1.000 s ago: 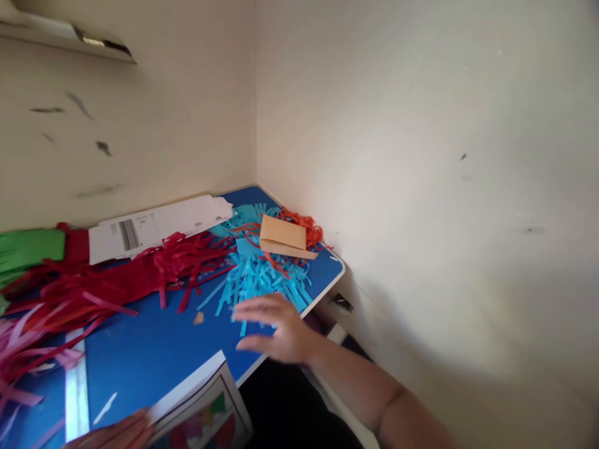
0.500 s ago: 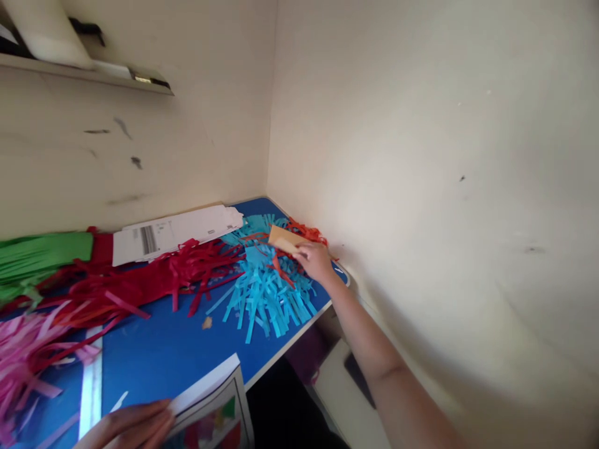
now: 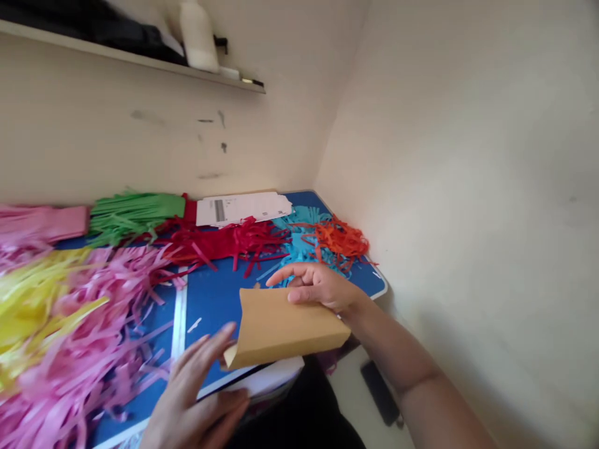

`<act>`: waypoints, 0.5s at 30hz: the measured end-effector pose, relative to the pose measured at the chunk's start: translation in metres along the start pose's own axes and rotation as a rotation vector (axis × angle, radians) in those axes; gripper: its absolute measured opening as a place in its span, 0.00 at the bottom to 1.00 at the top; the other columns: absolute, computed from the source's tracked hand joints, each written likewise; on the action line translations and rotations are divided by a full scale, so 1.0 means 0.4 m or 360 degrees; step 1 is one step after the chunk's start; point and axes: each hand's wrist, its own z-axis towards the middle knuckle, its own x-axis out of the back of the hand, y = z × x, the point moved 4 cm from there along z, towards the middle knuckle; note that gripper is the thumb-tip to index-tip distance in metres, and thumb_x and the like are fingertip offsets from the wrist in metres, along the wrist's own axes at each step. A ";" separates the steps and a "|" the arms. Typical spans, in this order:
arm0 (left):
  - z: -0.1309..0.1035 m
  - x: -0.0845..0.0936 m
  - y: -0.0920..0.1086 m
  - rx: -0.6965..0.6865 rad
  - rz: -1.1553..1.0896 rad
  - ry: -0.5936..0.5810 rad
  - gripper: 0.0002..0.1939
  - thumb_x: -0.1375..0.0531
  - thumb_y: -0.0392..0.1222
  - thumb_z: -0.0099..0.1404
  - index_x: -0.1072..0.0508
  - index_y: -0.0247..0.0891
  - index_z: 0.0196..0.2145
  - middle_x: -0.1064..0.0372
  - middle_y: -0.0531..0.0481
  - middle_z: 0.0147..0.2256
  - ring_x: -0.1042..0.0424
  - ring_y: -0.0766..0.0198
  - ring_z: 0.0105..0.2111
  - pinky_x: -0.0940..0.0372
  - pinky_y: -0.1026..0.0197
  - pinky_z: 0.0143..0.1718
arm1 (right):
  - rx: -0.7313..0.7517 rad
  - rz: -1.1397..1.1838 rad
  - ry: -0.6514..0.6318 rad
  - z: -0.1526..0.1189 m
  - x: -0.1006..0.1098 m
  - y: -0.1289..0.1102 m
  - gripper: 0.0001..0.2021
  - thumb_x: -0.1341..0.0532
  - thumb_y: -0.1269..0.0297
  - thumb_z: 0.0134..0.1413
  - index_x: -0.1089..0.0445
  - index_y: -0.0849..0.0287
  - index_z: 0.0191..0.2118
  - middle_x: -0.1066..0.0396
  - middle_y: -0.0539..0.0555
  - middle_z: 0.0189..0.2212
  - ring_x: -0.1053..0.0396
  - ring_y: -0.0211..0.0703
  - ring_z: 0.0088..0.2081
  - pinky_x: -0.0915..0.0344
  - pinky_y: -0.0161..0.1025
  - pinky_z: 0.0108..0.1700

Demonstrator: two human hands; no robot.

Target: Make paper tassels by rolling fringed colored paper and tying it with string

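I have the tan paper in front of me, right of centre in the lower half of the frame, above the near edge of the bench. It is plain and matte, a warm yellow-brown, with a broad, nearly flat upper face. A crease runs along its lower side, where a narrow strip bends down. Its left end curves inward and shows a folded flap, and its lower right corner comes to a point.

My right hand is partly closed on its upper edge, thumb flat on the face and fingers curled loosely. My left hand, at the lower centre-left, has fingers and thumb spread apart, fingertips beside the curved left end. The thumb lies over a white sheet beneath; I can't tell whether I'm gripping it.
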 end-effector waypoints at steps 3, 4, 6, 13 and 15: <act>0.004 -0.001 -0.015 -0.0042 -0.0155 -0.0048 0.07 0.41 0.37 0.65 0.24 0.47 0.32 0.23 0.52 0.33 0.23 0.64 0.38 0.28 0.59 0.48 | 0.0093 0.0173 0.0126 0.075 0.014 0.021 0.26 0.30 0.52 0.47 0.31 0.55 0.51 0.24 0.50 0.32 0.27 0.38 0.29 0.31 0.33 0.33; 0.002 0.000 -0.025 0.0009 -0.0196 -0.0035 0.07 0.41 0.39 0.65 0.24 0.47 0.33 0.24 0.54 0.30 0.22 0.66 0.34 0.27 0.64 0.44 | 0.0127 0.0246 0.0189 0.097 0.025 0.030 0.27 0.33 0.47 0.50 0.32 0.55 0.53 0.23 0.51 0.34 0.26 0.40 0.32 0.29 0.36 0.36; -0.013 0.005 -0.044 0.0156 -0.0180 0.0044 0.05 0.40 0.43 0.66 0.23 0.46 0.36 0.22 0.53 0.30 0.22 0.66 0.31 0.27 0.69 0.36 | 0.0186 0.0380 0.0312 0.124 0.049 0.060 0.33 0.45 0.35 0.55 0.36 0.55 0.56 0.23 0.56 0.40 0.24 0.46 0.38 0.29 0.43 0.42; -0.085 0.000 -0.113 0.0995 -0.0578 0.0071 0.25 0.35 0.57 0.57 0.25 0.50 0.51 0.22 0.49 0.47 0.22 0.53 0.44 0.25 0.60 0.43 | 0.0414 0.0044 0.0689 0.034 0.052 0.217 0.51 0.32 0.38 0.41 0.50 0.52 0.68 0.29 0.60 0.53 0.29 0.55 0.53 0.34 0.50 0.55; -0.083 -0.028 -0.138 0.1348 -0.1186 0.0010 0.28 0.43 0.64 0.62 0.25 0.45 0.52 0.23 0.43 0.48 0.23 0.47 0.46 0.24 0.53 0.41 | 0.0465 -0.0075 0.0837 0.016 0.038 0.229 0.49 0.29 0.50 0.44 0.52 0.50 0.69 0.28 0.57 0.53 0.29 0.52 0.53 0.34 0.48 0.56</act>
